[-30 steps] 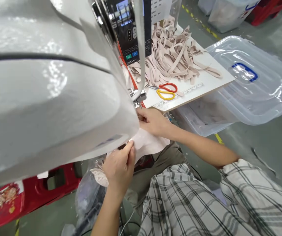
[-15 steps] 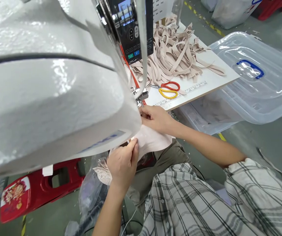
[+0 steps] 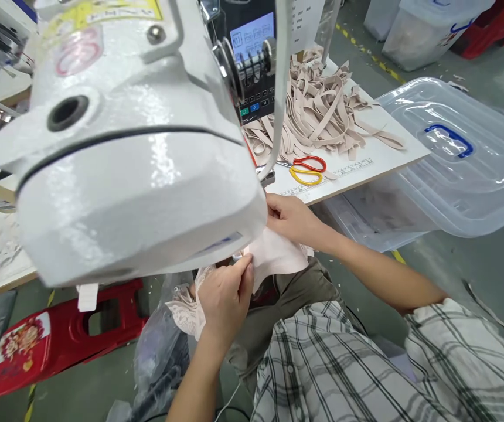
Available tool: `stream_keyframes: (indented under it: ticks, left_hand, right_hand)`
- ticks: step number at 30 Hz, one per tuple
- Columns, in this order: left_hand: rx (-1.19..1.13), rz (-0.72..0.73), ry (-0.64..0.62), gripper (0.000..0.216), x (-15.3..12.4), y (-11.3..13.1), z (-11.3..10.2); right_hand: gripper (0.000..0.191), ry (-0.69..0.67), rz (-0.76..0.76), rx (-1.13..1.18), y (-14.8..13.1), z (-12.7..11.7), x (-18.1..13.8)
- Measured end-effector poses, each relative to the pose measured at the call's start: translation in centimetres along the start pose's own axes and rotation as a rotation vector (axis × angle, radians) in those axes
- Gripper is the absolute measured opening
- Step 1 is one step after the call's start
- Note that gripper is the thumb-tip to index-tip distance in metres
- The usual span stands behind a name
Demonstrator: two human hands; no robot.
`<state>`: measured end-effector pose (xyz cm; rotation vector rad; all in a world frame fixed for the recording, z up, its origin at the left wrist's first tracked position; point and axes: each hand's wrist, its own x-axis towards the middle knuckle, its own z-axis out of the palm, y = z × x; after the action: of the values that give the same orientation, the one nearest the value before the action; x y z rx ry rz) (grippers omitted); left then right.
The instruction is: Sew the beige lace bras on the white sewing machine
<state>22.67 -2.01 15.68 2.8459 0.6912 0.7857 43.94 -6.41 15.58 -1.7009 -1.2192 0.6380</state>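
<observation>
While left hand (image 3: 225, 296) and right hand (image 3: 293, 220) pinch pink fabric (image 3: 278, 258) | white table (image 3: 388, 155): scissors (image 3: 307, 170), strips (image 3: 322, 111) | grey floor (image 3: 476, 269)

grey concrete floor (image 3: 476, 258) with yellow lines, white worktable (image 3: 379, 153), red stool (image 3: 63, 340).

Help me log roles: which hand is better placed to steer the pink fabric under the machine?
Probably the right hand: it rests on the pink fabric beside the sewing machine head. The left hand pinches its near edge, lower.
</observation>
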Motion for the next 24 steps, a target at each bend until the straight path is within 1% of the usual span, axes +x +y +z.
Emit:
stream_keyframes:
  ticks: [4, 6, 7, 9, 12, 13, 14, 15, 16, 17, 19, 20, 21, 22, 23, 24]
  left_hand:
    - [-0.103, -0.068, 0.039, 0.025, -0.3, 0.0, 0.0]
    - [-0.148, -0.109, 0.05, 0.023, -0.3, 0.0, 0.0]
    - [-0.169, -0.127, 0.051, 0.022, -0.3, 0.0, -0.1]
    - [-0.214, -0.147, 0.041, 0.022, -0.3, -0.1, -0.5]
    - [-0.282, -0.131, -0.015, 0.02, -0.8, -0.2, -1.6]
    - [-0.293, -0.125, -0.037, 0.02, -1.1, -0.2, -1.9]
    - [-0.293, -0.121, -0.054, 0.02, -1.5, -0.1, -2.1]
    - [-0.281, -0.122, -0.06, 0.019, -1.9, 0.1, -2.2]
    - [-0.26, -0.122, -0.053, 0.019, -2.2, 0.4, -2.1]
    - [-0.237, -0.115, -0.043, 0.024, -2.6, 0.7, -1.9]
    - [-0.21, -0.057, -0.05, 0.038, -3.1, 1.4, -1.0]
    - [-0.219, -0.009, -0.066, 0.036, -3.2, 1.7, -0.5]
    - [-0.24, 0.041, -0.085, 0.027, -3.3, 1.8, 0.0]
    - [-0.263, 0.088, -0.096, 0.015, -3.3, 1.8, 0.5]
    - [-0.278, 0.124, -0.094, 0.008, -3.4, 1.7, 0.8]
    - [-0.28, 0.153, -0.074, 0.011, -3.4, 1.5, 1.0]
  right_hand:
    - [0.015, 0.01, 0.007, 0.043, -0.1, 0.2, 0.0]
    - [0.015, 0.014, 0.016, 0.12, 0.0, 0.6, -0.1]
    - [0.017, 0.014, 0.024, 0.189, 0.1, 0.8, -0.3]
    - [0.023, -0.011, 0.079, 0.398, 0.5, 1.4, -0.8]
    - [0.034, -0.103, 0.268, 0.741, 1.2, 2.1, -2.6]
    - [0.036, -0.128, 0.324, 0.804, 1.4, 2.2, -3.5]
    - [0.037, -0.135, 0.343, 0.826, 1.5, 2.4, -4.5]
    - [0.036, -0.128, 0.317, 0.803, 1.6, 2.5, -5.5]
    - [0.033, -0.108, 0.247, 0.741, 1.5, 2.6, -6.6]
    - [0.03, -0.088, 0.143, 0.654, 1.5, 2.7, -7.7]
    - [0.025, -0.098, -0.099, 0.463, 1.2, 2.9, -9.8]
    - [0.022, -0.123, -0.188, 0.391, 1.0, 3.0, -10.8]
    - [0.02, -0.144, -0.243, 0.348, 0.9, 3.1, -11.6]
    - [0.018, -0.157, -0.267, 0.327, 0.8, 3.2, -12.2]
    - [0.017, -0.155, -0.275, 0.308, 0.7, 3.3, -12.7]
    - [0.017, -0.132, -0.281, 0.285, 0.7, 3.3, -13.0]
